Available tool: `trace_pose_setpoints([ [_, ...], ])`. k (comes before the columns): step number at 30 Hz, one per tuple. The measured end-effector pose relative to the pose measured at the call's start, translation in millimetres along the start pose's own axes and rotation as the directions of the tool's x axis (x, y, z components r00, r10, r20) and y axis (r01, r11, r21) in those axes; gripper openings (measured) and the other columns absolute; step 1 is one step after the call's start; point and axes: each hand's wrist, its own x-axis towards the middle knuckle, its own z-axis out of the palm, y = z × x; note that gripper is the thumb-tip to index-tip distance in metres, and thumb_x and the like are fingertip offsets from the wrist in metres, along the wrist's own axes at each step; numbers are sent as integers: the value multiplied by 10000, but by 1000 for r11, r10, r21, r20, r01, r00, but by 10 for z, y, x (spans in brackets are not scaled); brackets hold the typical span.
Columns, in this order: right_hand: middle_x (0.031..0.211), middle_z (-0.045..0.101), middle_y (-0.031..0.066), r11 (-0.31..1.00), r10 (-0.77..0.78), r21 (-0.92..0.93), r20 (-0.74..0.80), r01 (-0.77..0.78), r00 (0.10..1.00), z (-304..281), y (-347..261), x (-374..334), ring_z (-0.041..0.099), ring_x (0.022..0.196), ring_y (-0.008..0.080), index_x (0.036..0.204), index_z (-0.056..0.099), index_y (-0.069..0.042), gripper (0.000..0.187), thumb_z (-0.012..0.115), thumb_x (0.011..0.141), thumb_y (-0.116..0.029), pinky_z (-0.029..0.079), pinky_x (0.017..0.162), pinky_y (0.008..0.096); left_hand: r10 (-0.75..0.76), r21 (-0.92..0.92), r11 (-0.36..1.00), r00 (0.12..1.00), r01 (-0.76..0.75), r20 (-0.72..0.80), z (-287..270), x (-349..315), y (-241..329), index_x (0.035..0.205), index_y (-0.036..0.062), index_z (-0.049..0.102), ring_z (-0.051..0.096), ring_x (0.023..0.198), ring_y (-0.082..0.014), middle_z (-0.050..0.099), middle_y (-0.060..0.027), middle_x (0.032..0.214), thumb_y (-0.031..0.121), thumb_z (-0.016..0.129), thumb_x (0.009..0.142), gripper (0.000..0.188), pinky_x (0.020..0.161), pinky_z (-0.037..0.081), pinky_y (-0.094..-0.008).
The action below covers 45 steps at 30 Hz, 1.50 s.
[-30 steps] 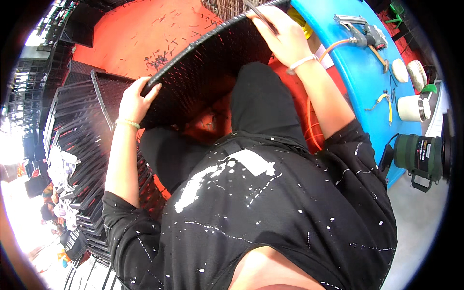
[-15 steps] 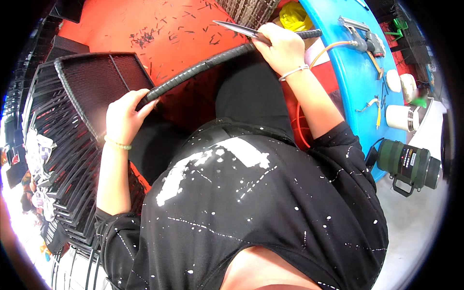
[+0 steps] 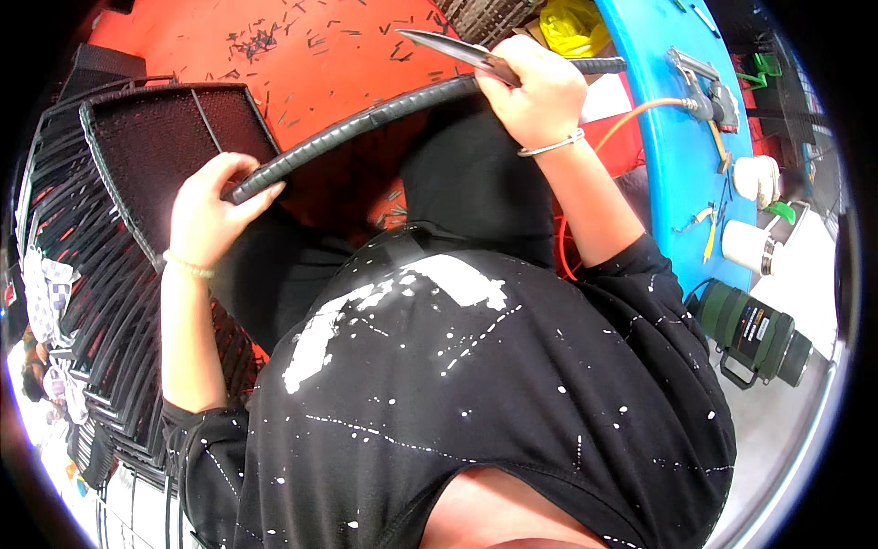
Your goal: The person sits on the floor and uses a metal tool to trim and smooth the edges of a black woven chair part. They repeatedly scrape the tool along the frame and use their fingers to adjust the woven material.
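Observation:
A long, slightly curved black bar (image 3: 366, 119), wound round with flat strip, lies slantwise across my lap. My left hand (image 3: 206, 206) is closed round its left end, thumb along the near side. Over the bar's right part is my right hand (image 3: 535, 87), its fingers wrapped round a pointed steel cutting tool (image 3: 444, 46) whose blade points left. The tool's handle is hidden in the fist, so I cannot tell a knife from closed scissors. The bar passes behind that fist and comes out at the right, by the blue table; whether the fist also grips it is hidden.
At my left stands a stack of black woven chair frames (image 3: 155, 137). Black strip scraps litter the red floor (image 3: 338, 69). The blue table (image 3: 672, 183) carries an air stapler (image 3: 713, 101) with an orange hose, a hammer, pliers and a white mug (image 3: 750, 245). A yellow bag (image 3: 572, 27) lies beyond.
My left hand has moved left and slightly down with the bar's end. The right hand has shifted slightly right, still holding the cutting tool. My view has shifted a little too.

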Motion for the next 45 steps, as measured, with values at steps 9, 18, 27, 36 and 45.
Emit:
trace_pose_setpoints([
  [9, 772, 659, 51, 998, -33, -58, -3, 33, 999, 66, 59, 114, 669, 704, 252, 863, 693, -115, 170, 743, 831, -274, 528, 652, 337, 339, -68, 933, 925, -355, -172, 267, 550, 677, 1230, 83, 663, 687, 954, -197, 691, -82, 1066, 138, 767, 855, 393, 855, 537, -301],
  [18, 725, 598, 67, 999, 24, 37, -113, -20, 993, 70, 99, 131, 631, 670, 300, 725, 572, -119, 192, 749, 713, -194, 504, 603, 429, 430, -45, 896, 888, -442, -161, 447, 748, 757, 1221, 40, 677, 681, 1034, -184, 714, -93, 1145, 44, 723, 893, 331, 931, 515, -303],
  [27, 734, 617, 70, 997, 58, 52, -112, -53, 992, 37, 106, 31, 646, 695, 300, 729, 585, -118, 179, 737, 732, -212, 513, 632, 426, 111, -1, 993, 945, -117, -308, 719, 746, 1027, 973, 80, 649, 701, 776, -220, 706, -74, 844, 290, 782, 805, 300, 744, 550, -333],
  [36, 726, 617, 82, 997, 49, 72, -100, -42, 994, 57, 107, 67, 646, 695, 309, 735, 589, -111, 174, 734, 741, -208, 514, 645, 437, 136, 164, 983, 915, -78, -379, 769, 808, 1054, 977, 70, 557, 688, 745, -264, 667, -97, 798, 276, 745, 759, 354, 699, 545, -384],
  [45, 798, 639, 102, 982, 28, 188, -88, -11, 996, 10, 151, 163, 662, 758, 321, 830, 652, -87, 179, 746, 797, -235, 529, 671, 423, 211, 135, 976, 893, -171, -397, 708, 916, 953, 966, 63, 537, 674, 729, -286, 661, -89, 799, 235, 739, 757, 338, 703, 543, -399],
])
